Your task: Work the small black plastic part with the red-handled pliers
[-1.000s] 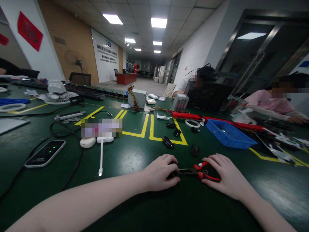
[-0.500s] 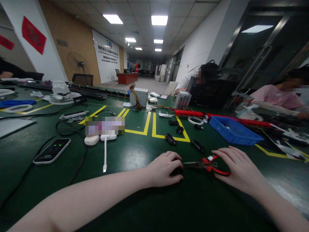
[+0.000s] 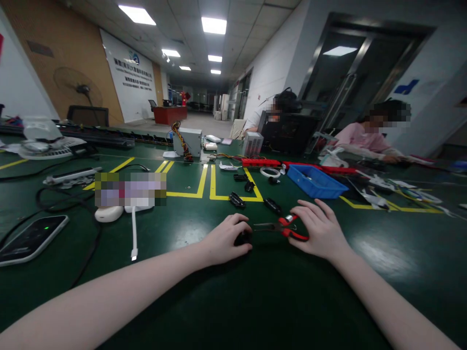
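Observation:
Long-nose pliers [image 3: 280, 226] with red and black handles lie in my right hand [image 3: 321, 231], whose fingers wrap round the grips. Their narrow jaws point left, with the tips close to my left hand [image 3: 228, 239]; I cannot tell whether they touch anything. My left hand curls over a small black part [image 3: 244, 237] on the green table, and its palm and fingers hide most of it. Just beyond the hands lie more black pieces: one ridged piece [image 3: 237, 200], a longer one [image 3: 272, 205] and a smaller one [image 3: 249, 186].
A blue tray [image 3: 317, 190] stands to the right, in front of a red strip [image 3: 262, 164]. Farther back is a power supply box [image 3: 191, 142] with bundled wires. On the left are a white cable [image 3: 134, 238] and a black-faced device [image 3: 32, 240]. Two people sit across the table.
The whole view has swung to the right, so the table things sit farther left. Both hands keep nearly the same hold, and the pliers stay beside my left hand.

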`<state>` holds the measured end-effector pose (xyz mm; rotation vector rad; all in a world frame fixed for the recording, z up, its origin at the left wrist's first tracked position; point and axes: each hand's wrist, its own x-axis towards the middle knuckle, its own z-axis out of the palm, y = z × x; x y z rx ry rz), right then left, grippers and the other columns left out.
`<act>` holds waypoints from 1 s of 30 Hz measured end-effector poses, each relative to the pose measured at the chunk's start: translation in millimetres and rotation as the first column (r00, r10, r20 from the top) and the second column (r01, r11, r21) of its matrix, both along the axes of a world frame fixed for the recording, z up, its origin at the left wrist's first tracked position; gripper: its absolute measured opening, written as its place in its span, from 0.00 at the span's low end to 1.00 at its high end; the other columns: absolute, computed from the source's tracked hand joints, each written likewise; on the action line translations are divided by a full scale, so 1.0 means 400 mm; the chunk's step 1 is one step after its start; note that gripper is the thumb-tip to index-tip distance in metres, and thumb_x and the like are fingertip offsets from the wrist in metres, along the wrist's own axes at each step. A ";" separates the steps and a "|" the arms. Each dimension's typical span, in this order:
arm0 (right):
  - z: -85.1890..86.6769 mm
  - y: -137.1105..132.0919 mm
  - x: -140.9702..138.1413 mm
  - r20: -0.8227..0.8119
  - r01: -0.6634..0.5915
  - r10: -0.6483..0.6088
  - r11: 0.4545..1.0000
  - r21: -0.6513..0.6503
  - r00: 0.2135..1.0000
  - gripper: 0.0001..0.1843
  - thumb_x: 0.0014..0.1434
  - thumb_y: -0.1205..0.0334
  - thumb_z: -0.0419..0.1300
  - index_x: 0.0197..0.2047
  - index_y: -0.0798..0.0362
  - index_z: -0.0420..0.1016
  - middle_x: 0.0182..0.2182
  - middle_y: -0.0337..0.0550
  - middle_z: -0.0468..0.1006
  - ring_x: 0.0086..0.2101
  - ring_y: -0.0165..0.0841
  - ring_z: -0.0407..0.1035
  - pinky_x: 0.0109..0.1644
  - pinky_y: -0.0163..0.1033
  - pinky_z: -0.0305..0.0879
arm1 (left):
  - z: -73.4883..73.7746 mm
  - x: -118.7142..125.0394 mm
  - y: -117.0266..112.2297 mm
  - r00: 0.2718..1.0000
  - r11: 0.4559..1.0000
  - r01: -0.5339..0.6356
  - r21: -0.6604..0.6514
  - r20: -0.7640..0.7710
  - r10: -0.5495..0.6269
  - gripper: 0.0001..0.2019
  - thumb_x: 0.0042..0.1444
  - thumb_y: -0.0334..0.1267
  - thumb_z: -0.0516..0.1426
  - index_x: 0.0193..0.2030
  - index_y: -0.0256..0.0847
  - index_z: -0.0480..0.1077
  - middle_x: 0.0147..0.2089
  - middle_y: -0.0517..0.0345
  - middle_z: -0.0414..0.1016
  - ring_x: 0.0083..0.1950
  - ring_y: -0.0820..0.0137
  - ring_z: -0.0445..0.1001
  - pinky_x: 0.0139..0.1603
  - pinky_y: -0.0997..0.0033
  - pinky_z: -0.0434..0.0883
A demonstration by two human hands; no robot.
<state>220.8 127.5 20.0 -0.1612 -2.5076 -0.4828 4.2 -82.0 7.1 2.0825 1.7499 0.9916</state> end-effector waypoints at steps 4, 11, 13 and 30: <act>0.001 -0.017 0.000 0.010 -0.044 0.044 0.999 0.010 0.999 0.26 0.50 0.51 0.59 0.50 0.56 0.70 0.44 0.51 0.75 0.52 0.50 0.64 0.63 0.58 0.46 | -0.001 0.001 0.005 0.998 1.000 -0.026 0.016 0.058 0.025 0.26 0.53 0.37 0.61 0.58 0.39 0.60 0.57 0.46 0.63 0.58 0.59 0.64 0.59 0.57 0.65; -0.008 -0.032 -0.012 0.064 -0.099 0.097 0.995 0.020 0.993 0.26 0.51 0.49 0.59 0.48 0.57 0.72 0.41 0.51 0.78 0.50 0.47 0.67 0.63 0.58 0.49 | -0.010 -0.004 0.011 0.998 0.998 -0.052 0.038 -0.033 0.053 0.20 0.52 0.39 0.62 0.51 0.38 0.68 0.53 0.48 0.69 0.56 0.57 0.66 0.59 0.52 0.62; -0.009 -0.033 -0.013 0.070 -0.096 0.096 0.995 -0.002 0.993 0.25 0.51 0.49 0.59 0.48 0.55 0.72 0.41 0.49 0.78 0.49 0.47 0.67 0.62 0.58 0.50 | -0.008 -0.006 0.009 0.999 0.999 -0.030 0.014 -0.021 0.030 0.17 0.53 0.40 0.62 0.49 0.39 0.70 0.55 0.49 0.68 0.56 0.58 0.66 0.59 0.53 0.63; -0.002 -0.050 -0.008 0.022 -0.084 0.086 0.995 -0.058 0.996 0.22 0.50 0.48 0.58 0.43 0.55 0.73 0.35 0.49 0.76 0.40 0.41 0.70 0.59 0.55 0.55 | 0.015 0.004 -0.001 0.986 0.997 0.077 0.021 0.143 -0.079 0.11 0.58 0.40 0.58 0.48 0.42 0.71 0.58 0.51 0.64 0.59 0.59 0.64 0.60 0.56 0.64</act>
